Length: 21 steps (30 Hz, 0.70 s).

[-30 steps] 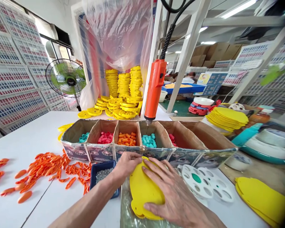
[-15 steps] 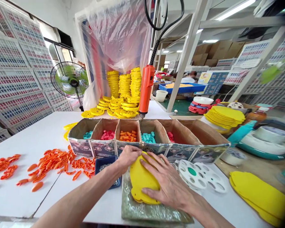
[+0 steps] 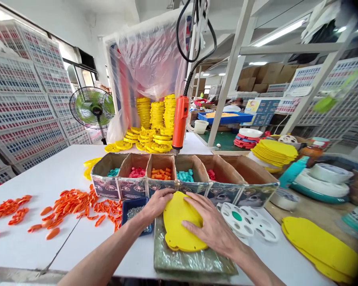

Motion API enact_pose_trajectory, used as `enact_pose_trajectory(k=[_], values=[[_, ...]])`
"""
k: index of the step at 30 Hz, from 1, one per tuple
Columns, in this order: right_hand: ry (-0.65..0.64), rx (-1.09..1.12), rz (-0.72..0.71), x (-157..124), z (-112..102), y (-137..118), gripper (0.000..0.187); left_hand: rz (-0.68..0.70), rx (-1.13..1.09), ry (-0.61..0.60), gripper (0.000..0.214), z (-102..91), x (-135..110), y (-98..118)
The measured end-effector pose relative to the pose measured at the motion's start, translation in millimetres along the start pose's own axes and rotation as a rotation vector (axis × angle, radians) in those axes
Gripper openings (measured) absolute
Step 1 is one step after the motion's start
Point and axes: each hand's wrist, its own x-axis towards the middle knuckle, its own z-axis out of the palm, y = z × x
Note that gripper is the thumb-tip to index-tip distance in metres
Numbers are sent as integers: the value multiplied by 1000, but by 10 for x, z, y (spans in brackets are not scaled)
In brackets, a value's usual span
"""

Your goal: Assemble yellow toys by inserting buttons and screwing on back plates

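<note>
Right hand (image 3: 210, 227) lies flat on the yellow rounded plastic shell (image 3: 176, 222), left hand (image 3: 157, 201) curled at its edge, grip unclear. Shell could skid on that slick film-wrapped green mat (image 3: 179, 263) imo.

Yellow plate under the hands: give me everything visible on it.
The yellow plate is a flat, smooth, matte moulded piece, plastic by the look, rounded in outline with small lobes on its near-left edge. It lies flat on a plastic-wrapped green pad, just in front of the cardboard divider box. The right hand rests palm-down on its right half, fingers spread; the left hand touches its far-left rim. Its underside is hidden.
</note>
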Motion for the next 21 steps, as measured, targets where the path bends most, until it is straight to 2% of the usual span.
enact_pose_trajectory(k=[4, 11, 17, 21], values=[[18, 27, 13, -10, 30, 33, 62, -38, -53, -8, 43, 28, 9, 14], [-6, -11, -42, 1, 14, 36, 67, -104, -91, -58, 36, 13, 127, 68], [-6, -10, -52, 21, 48, 38, 64, -113, -45, 2, 36, 88, 196, 34], [26, 7, -8, 19, 27, 27, 68, -96, -34, -15, 38, 86, 159, 49]])
